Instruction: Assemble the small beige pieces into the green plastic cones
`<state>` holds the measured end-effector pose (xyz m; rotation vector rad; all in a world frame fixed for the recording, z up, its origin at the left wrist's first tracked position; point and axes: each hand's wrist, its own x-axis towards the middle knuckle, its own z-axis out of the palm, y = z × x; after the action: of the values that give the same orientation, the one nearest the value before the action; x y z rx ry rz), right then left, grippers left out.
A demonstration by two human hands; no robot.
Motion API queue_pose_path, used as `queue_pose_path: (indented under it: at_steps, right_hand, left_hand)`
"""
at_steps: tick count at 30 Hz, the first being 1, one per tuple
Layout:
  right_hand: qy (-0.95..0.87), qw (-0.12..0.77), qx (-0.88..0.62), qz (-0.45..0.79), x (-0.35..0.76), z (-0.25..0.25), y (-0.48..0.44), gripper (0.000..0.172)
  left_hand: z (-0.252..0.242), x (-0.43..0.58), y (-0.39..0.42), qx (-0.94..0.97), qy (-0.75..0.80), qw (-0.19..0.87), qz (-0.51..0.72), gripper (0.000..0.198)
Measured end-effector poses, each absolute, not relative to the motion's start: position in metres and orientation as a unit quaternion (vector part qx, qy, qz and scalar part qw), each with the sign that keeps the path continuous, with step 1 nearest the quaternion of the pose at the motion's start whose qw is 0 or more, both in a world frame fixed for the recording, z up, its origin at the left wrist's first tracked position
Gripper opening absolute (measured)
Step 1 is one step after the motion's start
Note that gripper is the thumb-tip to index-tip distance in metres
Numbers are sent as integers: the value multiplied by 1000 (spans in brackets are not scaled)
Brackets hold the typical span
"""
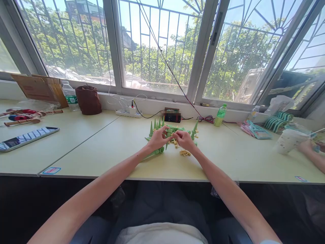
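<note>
Near the middle of the table, both hands meet over a group of green plastic parts. My left hand (pixel 157 139) is closed on a green pointed piece (pixel 167 145), whose tip sticks out below the fingers. Close beside it, my right hand (pixel 185 139) is in a pinch. Whatever sits between its fingertips is too small to make out. Several green spikes (pixel 151 128) stand upright behind my left hand, and another green spike (pixel 195 128) with yellow bits is behind my right. Small yellow sticks (pixel 185 153) lie in a little pile below the right hand.
Behind the hands stand a dark device (pixel 172 117) and a power strip (pixel 128 113) with cables. A green bottle (pixel 220 115) is at the back right. A phone (pixel 29 138) lies at left. At far right, another person's hand (pixel 311 150) is near a plastic cup (pixel 289 141).
</note>
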<state>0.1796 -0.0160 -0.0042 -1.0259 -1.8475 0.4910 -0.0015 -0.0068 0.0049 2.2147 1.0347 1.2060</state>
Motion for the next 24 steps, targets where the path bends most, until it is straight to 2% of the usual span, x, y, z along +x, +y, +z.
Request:
queue_pose_path:
  at_steps: [24]
  right_hand:
    - [-763,456,-420,182,180,-2,-18,47]
  left_hand:
    - [9,-2,-10,801,369,206,425,47]
